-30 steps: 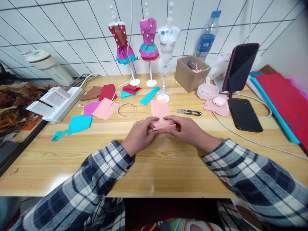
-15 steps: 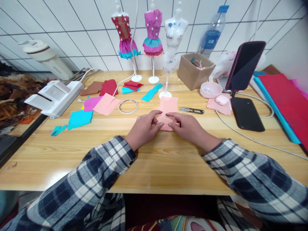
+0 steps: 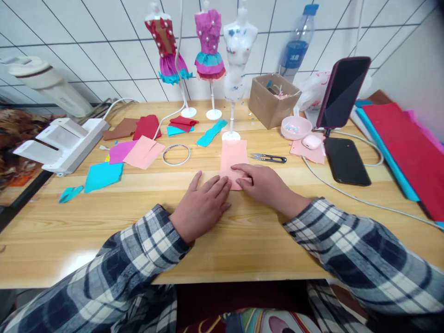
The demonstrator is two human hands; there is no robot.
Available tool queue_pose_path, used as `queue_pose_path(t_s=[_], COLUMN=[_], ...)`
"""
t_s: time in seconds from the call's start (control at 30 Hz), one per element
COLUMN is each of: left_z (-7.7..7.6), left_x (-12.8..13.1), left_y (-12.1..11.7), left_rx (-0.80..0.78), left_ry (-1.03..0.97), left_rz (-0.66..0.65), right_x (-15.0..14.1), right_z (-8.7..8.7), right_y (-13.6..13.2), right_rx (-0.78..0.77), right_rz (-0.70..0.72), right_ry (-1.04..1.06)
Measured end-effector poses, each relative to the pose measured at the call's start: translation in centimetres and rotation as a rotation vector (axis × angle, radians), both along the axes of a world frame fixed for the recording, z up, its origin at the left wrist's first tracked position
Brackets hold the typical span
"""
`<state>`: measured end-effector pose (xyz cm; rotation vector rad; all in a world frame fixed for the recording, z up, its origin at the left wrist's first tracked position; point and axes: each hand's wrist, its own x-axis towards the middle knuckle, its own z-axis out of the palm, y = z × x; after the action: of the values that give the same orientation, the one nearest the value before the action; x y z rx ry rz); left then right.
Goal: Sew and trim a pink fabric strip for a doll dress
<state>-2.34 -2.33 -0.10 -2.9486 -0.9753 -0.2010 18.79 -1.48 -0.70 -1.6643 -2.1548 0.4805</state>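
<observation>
A strip of pink crepe paper (image 3: pixel 234 155) lies on the table in front of me, its near end folded over. My left hand (image 3: pixel 201 203) lies flat with fingers stretched out, the fingertips pressing on the near left edge of the strip. At the near right corner, my right hand (image 3: pixel 262 185) has its thumb and curled fingers on the folded edge. Just beyond that hand rest thread snips (image 3: pixel 268 158) with a black handle. Behind the strip stands a bare white mini dress form (image 3: pixel 239 55) with small coloured marks.
Two dressed forms, one in red and purple (image 3: pixel 166 46), one in purple and blue (image 3: pixel 210 46), stand behind. Paper pieces (image 3: pixel 104 176) and a ring (image 3: pixel 176 155) lie left. A cardboard box (image 3: pixel 272 101), pink bowl (image 3: pixel 296 127) and phone (image 3: pixel 348 162) are right.
Both hands first held up the near end of the pink paper in a fold. Now the fold is down on the table, and my left hand has flattened out over its left edge.
</observation>
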Motion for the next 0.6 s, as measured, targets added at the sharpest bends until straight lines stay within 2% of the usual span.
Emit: queue_pose_path(t_s=[0.2,0.3,0.43,0.5,0.6], left_z=[0.5,0.6,0.6,0.6,0.5], left_x=[0.0,-0.1,0.0,0.0,0.0], left_y=[0.2,0.7,1.7,2.1,2.9], left_rx=[-0.021,-0.05,-0.139,-0.169,-0.183], left_ry=[-0.034,-0.054,-0.103,-0.136,-0.17], left_rz=[0.049,0.047,0.051,0.061,0.07], right_x=[1.3,1.6,1.4,1.3,1.3], right_z=[1.4,1.9,1.9,1.8,2.0], right_y=[-0.8,-0.9,-0.9,-1.0,-1.0], right_rx=[0.16,0.241,0.126,0.062,0.061], right_rz=[-0.066,0.05,0.219,0.223,0.218], right_ry=[-0.263,-0.258,-0.237,-0.237,-0.248])
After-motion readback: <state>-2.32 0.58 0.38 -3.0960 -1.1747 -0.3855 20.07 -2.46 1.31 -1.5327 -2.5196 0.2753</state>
